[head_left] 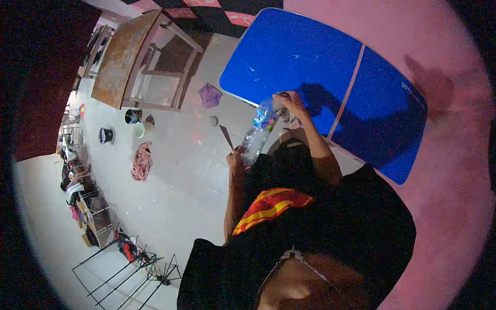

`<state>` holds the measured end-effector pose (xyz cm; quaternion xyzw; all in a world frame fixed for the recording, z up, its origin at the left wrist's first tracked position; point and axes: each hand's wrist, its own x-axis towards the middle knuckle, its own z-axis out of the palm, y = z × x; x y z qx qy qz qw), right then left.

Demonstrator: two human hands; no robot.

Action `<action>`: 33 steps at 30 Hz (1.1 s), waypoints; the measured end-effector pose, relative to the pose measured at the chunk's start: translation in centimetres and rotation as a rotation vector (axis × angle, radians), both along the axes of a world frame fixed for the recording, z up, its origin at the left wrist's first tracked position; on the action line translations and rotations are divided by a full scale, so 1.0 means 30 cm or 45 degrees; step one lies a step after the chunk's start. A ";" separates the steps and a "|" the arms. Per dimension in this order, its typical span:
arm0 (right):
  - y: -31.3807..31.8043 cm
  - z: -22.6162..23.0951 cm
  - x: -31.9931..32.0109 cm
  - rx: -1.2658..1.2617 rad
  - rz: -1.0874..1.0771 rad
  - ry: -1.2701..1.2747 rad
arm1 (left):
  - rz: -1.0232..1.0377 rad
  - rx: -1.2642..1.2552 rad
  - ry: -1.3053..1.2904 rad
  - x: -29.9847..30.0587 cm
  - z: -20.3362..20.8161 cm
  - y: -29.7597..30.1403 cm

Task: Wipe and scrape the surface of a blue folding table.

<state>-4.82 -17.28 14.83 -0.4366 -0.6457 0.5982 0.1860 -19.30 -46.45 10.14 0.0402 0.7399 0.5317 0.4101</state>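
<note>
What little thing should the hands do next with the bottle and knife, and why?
Perhaps the left hand should ease the knife a little away while the right hand holds the bottle steady: the blade sticks out close beside the bottle's lower part, and the right hand already grips its upper end.

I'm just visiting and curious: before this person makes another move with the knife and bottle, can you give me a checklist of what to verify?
1. Right hand holding the bottle: ok, near its upper end.
2. Left hand holding the knife: ok.
3. Knife pointing away from the right hand: ok, its tip points up and left.
4. Bottle wholly over the blue table: not ok, its lower end lies outside the edge in this view.
5. Bottle closed: cannot tell, fingers cover its upper end.
</note>
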 end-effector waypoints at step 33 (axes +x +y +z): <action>0.101 -0.123 -0.076 -0.356 0.017 0.096 | 0.051 -0.836 0.390 -0.051 0.207 0.181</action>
